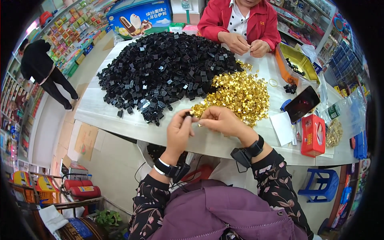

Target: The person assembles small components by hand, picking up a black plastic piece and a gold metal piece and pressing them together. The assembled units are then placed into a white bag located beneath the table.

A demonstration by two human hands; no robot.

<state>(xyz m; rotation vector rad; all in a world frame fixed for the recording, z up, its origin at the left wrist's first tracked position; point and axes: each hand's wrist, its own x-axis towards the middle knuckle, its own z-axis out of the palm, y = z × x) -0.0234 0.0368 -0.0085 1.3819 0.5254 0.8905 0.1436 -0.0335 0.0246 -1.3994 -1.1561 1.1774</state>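
My left hand pinches a small black plastic piece between thumb and fingers, above the table's near edge. Close beside it, my right hand has thumb and forefinger pressed together; what they hold, if anything, is too small to make out. Just beyond my hands lies a heap of small shiny gold pieces. A much larger mound of black plastic pieces spreads over the table to the left of it, some with small openings.
Across the white table, a person in a red jacket handles something small. At right are an orange-yellow tin, a black phone, white paper and a red box. A blue stool stands below.
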